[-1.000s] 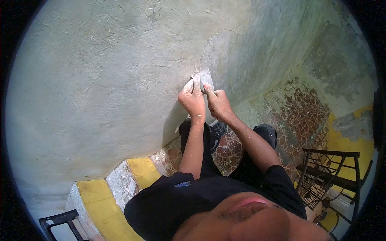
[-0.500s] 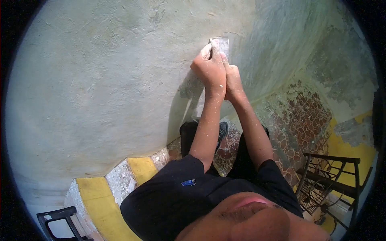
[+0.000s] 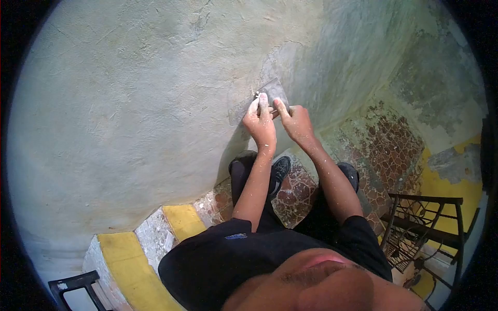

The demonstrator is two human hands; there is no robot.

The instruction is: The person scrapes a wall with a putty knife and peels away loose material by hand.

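Observation:
Both hands grip a flat grey scraper [image 3: 275, 89], its broad blade tilted against the rough plastered wall [image 3: 145, 114]. My left hand [image 3: 261, 122] is closed on its left edge, thumb on top and light crumbs by the fingertips. My right hand [image 3: 295, 120] holds the lower right part, its thumb lying on the blade and its fingers mostly hidden underneath. White flecks dot both hands and forearms. Scraped-looking patches show on the wall around the blade.
Yellow-edged steps [image 3: 124, 259] descend at lower left, near a black frame [image 3: 78, 285]. My shoes [image 3: 280, 168] stand on dirty red-brown patterned flooring [image 3: 397, 142]. A dark metal rack [image 3: 425, 223] stands at right, before a yellow and grey wall.
Both hands have moved down the wall, toward my body, with the scraper. The blade has turned from nearly upright to slanted, and the hands have spread slightly apart.

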